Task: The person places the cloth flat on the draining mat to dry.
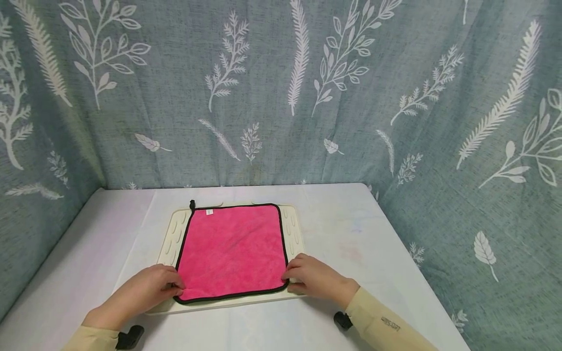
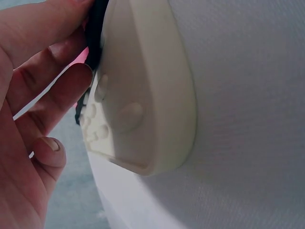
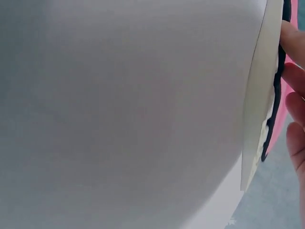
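A pink cloth (image 1: 232, 248) with black edging lies spread flat over a cream tray (image 1: 167, 251) with raised oval bumps. My left hand (image 1: 151, 287) pinches the cloth's near left corner between thumb and fingers. At the near right corner, my right hand (image 1: 313, 278) pinches the black edge in the same way. The left wrist view shows thumb and fingertips on the black edging (image 2: 96, 36), just above the tray's rounded corner (image 2: 164, 119). In the right wrist view, fingertips meet the edging (image 3: 277, 81) beside the tray's side wall (image 3: 259, 95).
The tray stands on a table with a white cover (image 1: 351, 243). A blue-grey curtain (image 1: 272, 146) with white leaf patterns hangs behind and along both sides. A black loop (image 1: 192, 204) and a small white tag (image 1: 209, 212) sit at the cloth's far left corner.
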Demonstrator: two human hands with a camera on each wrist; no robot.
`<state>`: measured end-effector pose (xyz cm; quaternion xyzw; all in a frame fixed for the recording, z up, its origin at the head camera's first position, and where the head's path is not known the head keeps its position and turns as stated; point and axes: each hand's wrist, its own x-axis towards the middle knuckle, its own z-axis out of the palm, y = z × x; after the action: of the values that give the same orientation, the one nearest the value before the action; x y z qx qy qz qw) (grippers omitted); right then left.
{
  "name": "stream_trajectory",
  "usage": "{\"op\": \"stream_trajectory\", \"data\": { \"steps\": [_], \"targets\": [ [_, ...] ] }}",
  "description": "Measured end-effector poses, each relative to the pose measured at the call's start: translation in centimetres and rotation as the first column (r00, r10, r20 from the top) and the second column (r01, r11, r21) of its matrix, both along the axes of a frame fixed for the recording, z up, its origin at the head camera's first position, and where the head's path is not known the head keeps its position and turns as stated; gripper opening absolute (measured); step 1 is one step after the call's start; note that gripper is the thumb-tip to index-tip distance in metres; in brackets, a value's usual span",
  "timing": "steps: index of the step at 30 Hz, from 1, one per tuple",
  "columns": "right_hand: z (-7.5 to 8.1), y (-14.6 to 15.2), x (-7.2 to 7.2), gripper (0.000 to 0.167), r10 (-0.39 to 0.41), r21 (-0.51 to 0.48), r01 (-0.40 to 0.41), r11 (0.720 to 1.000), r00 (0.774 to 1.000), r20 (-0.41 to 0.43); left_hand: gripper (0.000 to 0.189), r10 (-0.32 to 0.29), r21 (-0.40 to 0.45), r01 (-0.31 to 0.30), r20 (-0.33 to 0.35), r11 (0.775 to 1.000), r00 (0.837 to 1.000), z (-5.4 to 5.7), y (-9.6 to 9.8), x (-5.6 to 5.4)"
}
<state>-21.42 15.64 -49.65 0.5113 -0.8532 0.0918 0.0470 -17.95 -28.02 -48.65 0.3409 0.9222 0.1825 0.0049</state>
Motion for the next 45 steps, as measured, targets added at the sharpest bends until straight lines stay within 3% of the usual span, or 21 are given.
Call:
{"op": "stream_trajectory", "data": {
  "steps": [6, 11, 20, 25, 28, 31, 37, 41, 45],
  "targets": [
    [-0.2, -0.6, -0.4, 0.009, 0.084, 0.0, -0.084, 0.996, 0.99, -0.112, 0.015, 0.013, -0.003, -0.013, 0.017, 1.0, 1.0, 0.0, 0.0, 0.1],
    [-0.1, -0.3, -0.1, 0.004, 0.064, 0.03, -0.061, 0.998, 0.991, -0.113, 0.015, 0.013, -0.006, -0.013, 0.001, 1.0, 1.0, 0.1, 0.2, 0.1],
    [0.1, 1.1, 0.8, 0.005, 0.011, -0.008, -0.011, 1.0, 1.0, 0.004, 0.017, -0.011, 0.003, 0.011, 0.009, 1.0, 1.0, 0.2, 0.3, 0.2],
    [1.8, 0.8, 0.1, 0.015, -0.081, -0.013, 0.083, 0.996, 0.988, 0.133, 0.014, 0.013, -0.023, -0.012, 0.052, 1.0, 0.999, 1.3, 0.9, -0.5],
    [3.1, -0.1, -1.5, 0.029, -0.172, -0.008, 0.177, 0.984, 0.965, 0.196, 0.014, 0.071, -0.054, -0.068, 0.046, 0.996, 0.996, 2.4, 1.7, -1.8],
    [4.1, -1.5, -3.5, 0.04, -0.253, -0.002, 0.26, 0.966, 0.942, 0.222, 0.021, 0.12, -0.064, -0.122, -0.027, 0.99, 0.992, 3.2, 2.7, -3.8],
    [5.0, -5.5, -8.0, 0.053, -0.294, 0.03, 0.293, 0.956, 0.939, 0.179, 0.048, 0.209, -0.018, -0.214, -0.15, 0.977, 0.966, 3.8, 4.7, -8.3],
    [5.3, -7.4, -10.5, 0.063, -0.336, 0.081, 0.326, 0.942, 0.926, 0.173, 0.068, 0.27, -0.023, -0.277, -0.162, 0.961, 0.949, 4.1, 6.2, -11.0],
    [5.2, -8.4, -12.7, 0.071, -0.426, 0.146, 0.405, 0.902, 0.89, 0.163, 0.08, 0.319, -0.072, -0.329, -0.12, 0.941, 0.94, 3.7, 7.6, -13.6]
  ]
}}
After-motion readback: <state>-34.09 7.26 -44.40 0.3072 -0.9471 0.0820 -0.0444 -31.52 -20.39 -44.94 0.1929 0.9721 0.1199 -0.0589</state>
